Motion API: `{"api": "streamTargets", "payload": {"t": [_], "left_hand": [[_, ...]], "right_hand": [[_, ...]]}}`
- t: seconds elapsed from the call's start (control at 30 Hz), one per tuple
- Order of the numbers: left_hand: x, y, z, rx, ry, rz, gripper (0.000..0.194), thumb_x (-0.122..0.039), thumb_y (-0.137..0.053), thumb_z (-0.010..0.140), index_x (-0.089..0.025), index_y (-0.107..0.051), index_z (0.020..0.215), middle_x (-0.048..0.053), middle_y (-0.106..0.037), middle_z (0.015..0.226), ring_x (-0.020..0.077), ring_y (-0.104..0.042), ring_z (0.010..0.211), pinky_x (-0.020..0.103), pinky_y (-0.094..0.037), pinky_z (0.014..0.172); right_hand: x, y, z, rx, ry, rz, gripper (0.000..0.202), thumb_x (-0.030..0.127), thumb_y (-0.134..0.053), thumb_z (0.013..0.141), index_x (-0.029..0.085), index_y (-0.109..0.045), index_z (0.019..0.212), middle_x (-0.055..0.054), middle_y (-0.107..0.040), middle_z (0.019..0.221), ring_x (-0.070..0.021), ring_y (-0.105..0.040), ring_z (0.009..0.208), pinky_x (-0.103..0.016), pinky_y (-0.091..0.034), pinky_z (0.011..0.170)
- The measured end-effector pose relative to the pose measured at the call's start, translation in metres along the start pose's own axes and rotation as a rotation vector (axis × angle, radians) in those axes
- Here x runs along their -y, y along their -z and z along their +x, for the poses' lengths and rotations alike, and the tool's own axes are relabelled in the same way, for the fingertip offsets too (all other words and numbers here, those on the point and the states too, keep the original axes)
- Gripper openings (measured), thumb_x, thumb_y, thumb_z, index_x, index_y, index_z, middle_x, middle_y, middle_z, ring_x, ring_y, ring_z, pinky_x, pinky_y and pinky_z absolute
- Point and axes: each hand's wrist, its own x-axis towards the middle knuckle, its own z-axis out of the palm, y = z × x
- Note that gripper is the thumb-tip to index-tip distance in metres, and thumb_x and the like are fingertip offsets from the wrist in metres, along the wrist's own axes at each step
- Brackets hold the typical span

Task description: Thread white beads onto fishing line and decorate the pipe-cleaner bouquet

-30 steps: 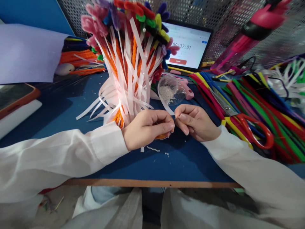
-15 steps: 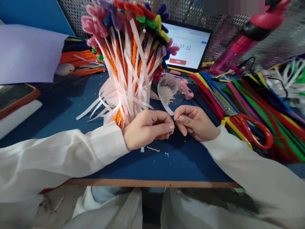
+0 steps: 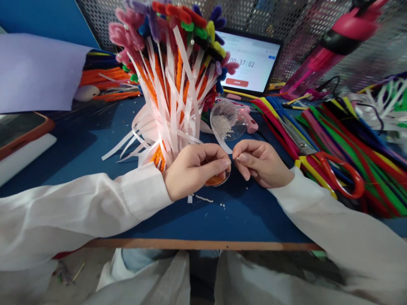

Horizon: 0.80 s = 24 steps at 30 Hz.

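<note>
The left hand [image 3: 199, 171] has its thumb and fingers pinched together just above an orange spool [image 3: 216, 179]; what they grip is too small to tell. The right hand [image 3: 260, 164] faces it, thumb against fingers, also on something too small to make out. On the bench [image 3: 254, 220], a string of beads [image 3: 203, 198] lies near the left hand. The bouquet [image 3: 178, 84] stands behind, the cup [image 3: 226, 120] near it, and scissors [image 3: 343, 173] lie at the right.
</note>
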Motion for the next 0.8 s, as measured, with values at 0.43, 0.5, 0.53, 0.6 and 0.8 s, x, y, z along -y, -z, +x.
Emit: {"api": "streamTargets", "payload": {"t": [0.43,0.5,0.53,0.6,0.8], "left_hand": [[0.0008,-0.0001,-0.0011,-0.064,-0.079,0.139,0.022,-0.032,-0.073,0.081,-0.013,-0.062,0.076,0.001,-0.063,0.067,0.0088,-0.057,0.06,0.02,-0.047,0.057],[0.0008,-0.0001,-0.0006,-0.061,-0.089,0.157,0.022,-0.032,-0.073,0.08,-0.013,-0.063,0.076,0.001,-0.064,0.066,0.0088,-0.057,0.059,0.019,-0.047,0.055],[0.001,-0.0001,-0.0002,-0.058,-0.091,0.163,0.022,-0.032,-0.073,0.081,-0.013,-0.063,0.076,0.002,-0.064,0.066,0.0087,-0.057,0.059,0.019,-0.047,0.055],[0.0018,0.0001,0.0004,-0.05,-0.092,0.163,0.023,-0.033,-0.073,0.081,-0.013,-0.063,0.077,0.002,-0.064,0.065,0.0082,-0.056,0.056,0.019,-0.046,0.052],[0.0048,-0.0001,0.0006,0.0,-0.066,0.073,0.025,-0.033,-0.075,0.079,-0.012,-0.063,0.077,0.0,-0.06,0.06,0.0064,-0.051,0.051,0.018,-0.041,0.048]], "right_hand": [[-0.0011,-0.0002,-0.0006,-0.062,0.01,0.017,0.021,0.037,-0.077,0.08,0.017,-0.07,0.079,0.006,-0.053,0.04,-0.0036,-0.037,0.033,-0.018,-0.019,0.035],[-0.0015,-0.0001,-0.0008,-0.065,0.011,0.013,0.021,0.037,-0.077,0.079,0.017,-0.07,0.079,0.006,-0.053,0.04,-0.0038,-0.037,0.033,-0.018,-0.019,0.035],[-0.0017,-0.0002,-0.0008,-0.065,0.011,0.009,0.021,0.037,-0.077,0.08,0.017,-0.07,0.079,0.006,-0.053,0.04,-0.0039,-0.037,0.033,-0.018,-0.019,0.034],[-0.0017,-0.0005,-0.0009,-0.066,0.009,0.002,0.02,0.036,-0.077,0.08,0.018,-0.07,0.079,0.006,-0.054,0.041,-0.0041,-0.039,0.033,-0.018,-0.02,0.034],[-0.0019,-0.001,-0.0012,-0.03,0.044,-0.005,0.013,0.031,-0.075,0.083,0.019,-0.072,0.08,0.006,-0.057,0.044,-0.0037,-0.043,0.034,-0.016,-0.023,0.034]]}}
